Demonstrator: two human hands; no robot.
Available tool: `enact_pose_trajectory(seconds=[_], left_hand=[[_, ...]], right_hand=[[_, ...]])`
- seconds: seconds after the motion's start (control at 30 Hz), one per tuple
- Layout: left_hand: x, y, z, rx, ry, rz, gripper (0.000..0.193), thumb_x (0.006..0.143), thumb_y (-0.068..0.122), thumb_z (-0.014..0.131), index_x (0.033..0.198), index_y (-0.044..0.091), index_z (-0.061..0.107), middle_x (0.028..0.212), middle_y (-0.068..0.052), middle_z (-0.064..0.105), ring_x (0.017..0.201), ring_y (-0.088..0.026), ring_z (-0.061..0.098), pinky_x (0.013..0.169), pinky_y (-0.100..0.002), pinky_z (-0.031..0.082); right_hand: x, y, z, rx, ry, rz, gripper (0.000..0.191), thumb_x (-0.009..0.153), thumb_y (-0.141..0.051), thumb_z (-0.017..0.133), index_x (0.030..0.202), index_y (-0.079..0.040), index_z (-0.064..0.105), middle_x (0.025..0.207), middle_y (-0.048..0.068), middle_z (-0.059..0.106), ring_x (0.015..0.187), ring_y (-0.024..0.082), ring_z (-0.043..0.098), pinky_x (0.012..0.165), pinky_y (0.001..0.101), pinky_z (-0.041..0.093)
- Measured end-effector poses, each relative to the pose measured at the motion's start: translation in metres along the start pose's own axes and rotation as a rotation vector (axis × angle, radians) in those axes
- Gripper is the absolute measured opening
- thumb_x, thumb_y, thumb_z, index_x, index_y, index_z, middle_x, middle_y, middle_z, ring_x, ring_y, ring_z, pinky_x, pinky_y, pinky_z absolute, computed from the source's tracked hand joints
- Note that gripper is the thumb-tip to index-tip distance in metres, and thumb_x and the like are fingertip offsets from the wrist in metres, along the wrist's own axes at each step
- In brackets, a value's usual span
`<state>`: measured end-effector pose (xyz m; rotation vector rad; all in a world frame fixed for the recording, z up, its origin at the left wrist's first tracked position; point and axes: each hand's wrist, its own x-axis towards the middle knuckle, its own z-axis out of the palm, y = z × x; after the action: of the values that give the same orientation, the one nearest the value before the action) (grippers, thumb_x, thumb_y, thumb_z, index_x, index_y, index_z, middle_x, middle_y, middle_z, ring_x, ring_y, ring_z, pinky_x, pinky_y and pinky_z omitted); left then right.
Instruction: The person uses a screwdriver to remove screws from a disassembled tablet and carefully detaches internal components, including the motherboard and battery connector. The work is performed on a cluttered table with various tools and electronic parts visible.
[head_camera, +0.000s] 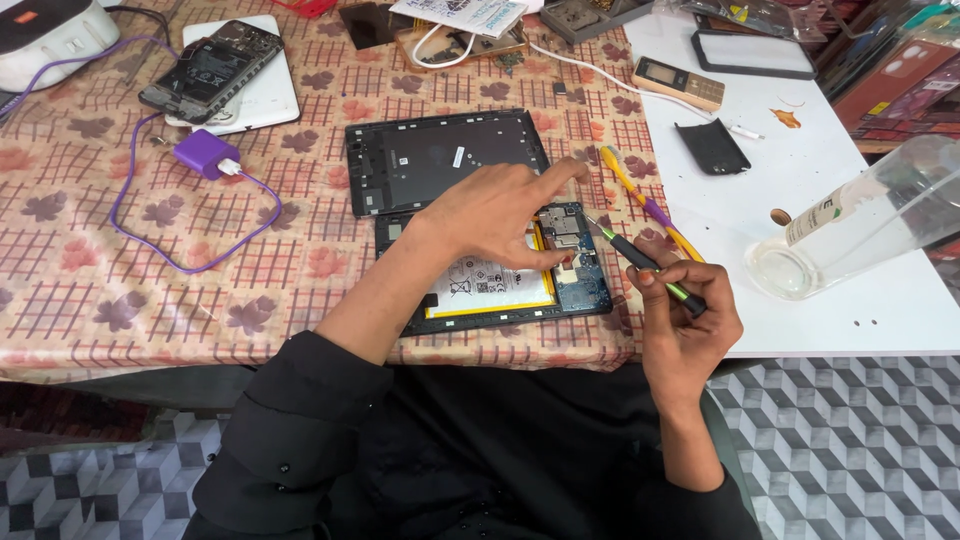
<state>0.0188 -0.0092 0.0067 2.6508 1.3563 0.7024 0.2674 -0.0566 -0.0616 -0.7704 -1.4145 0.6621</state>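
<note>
An opened tablet lies on the patterned tablecloth, its white battery and blue circuit board exposed. My left hand rests flat on it, fingers spread over the board's upper part. My right hand grips a green-and-black screwdriver whose tip points at the board's right edge. The tablet's black back cover lies just behind, inner side up.
A clear plastic bottle lies on its side at right on a white board. Yellow-and-purple tools sit beside the tablet. A purple charger with its cable, an opened phone, a small keypad phone and a black cover lie around.
</note>
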Motion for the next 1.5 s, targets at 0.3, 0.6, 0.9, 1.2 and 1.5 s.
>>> enact_pose_trajectory(seconds=[0.3, 0.6, 0.9, 1.2, 1.5], left_hand=[[0.000, -0.011, 0.002, -0.143, -0.044, -0.014, 0.110, 0.059, 0.043, 0.094, 0.146, 0.009, 0.035, 0.110, -0.022, 0.073, 0.096, -0.041, 0.072, 0.087, -0.049, 0.056], [0.004, -0.020, 0.005, -0.412, -0.170, -0.094, 0.084, 0.066, 0.018, 0.091, 0.138, 0.014, 0.047, 0.110, -0.012, 0.078, 0.100, -0.027, 0.076, 0.091, -0.039, 0.061], [0.003, -0.016, -0.001, -0.405, -0.145, -0.210, 0.079, 0.065, 0.014, 0.090, 0.133, 0.007, 0.052, 0.099, -0.014, 0.077, 0.094, -0.023, 0.077, 0.086, -0.035, 0.062], [-0.005, -0.007, -0.004, -0.214, -0.205, -0.007, 0.127, 0.039, 0.052, 0.101, 0.139, -0.002, 0.044, 0.122, -0.018, 0.064, 0.118, -0.035, 0.056, 0.101, -0.043, 0.043], [-0.004, -0.008, 0.003, -0.047, -0.366, -0.231, 0.115, 0.033, 0.069, 0.093, 0.119, 0.001, 0.058, 0.119, -0.012, 0.058, 0.117, -0.030, 0.052, 0.101, -0.039, 0.045]], right_hand=[[0.007, -0.011, 0.004, 0.056, -0.178, -0.128, 0.031, 0.110, 0.009, 0.052, 0.128, -0.004, 0.031, 0.130, 0.026, 0.062, 0.132, 0.027, 0.063, 0.112, 0.0405, 0.061], [0.044, -0.013, -0.004, -0.047, -0.313, -0.040, 0.040, 0.111, 0.008, 0.052, 0.136, -0.004, 0.023, 0.122, 0.024, 0.071, 0.107, 0.021, 0.071, 0.084, 0.0290, 0.052], [0.114, -0.002, 0.035, -0.254, -0.464, -0.285, 0.050, 0.109, 0.008, 0.062, 0.140, -0.001, 0.024, 0.095, 0.016, 0.072, 0.092, 0.020, 0.075, 0.079, 0.0291, 0.062], [0.098, -0.002, 0.030, -0.109, -0.670, -0.261, 0.075, 0.097, 0.010, 0.067, 0.148, -0.007, 0.015, 0.102, 0.016, 0.067, 0.095, 0.023, 0.073, 0.081, 0.0329, 0.064], [0.101, -0.017, 0.027, -0.581, -0.681, 0.122, 0.066, 0.095, -0.015, 0.056, 0.157, -0.012, 0.035, 0.086, 0.020, 0.072, 0.080, 0.029, 0.074, 0.077, 0.0408, 0.056]])
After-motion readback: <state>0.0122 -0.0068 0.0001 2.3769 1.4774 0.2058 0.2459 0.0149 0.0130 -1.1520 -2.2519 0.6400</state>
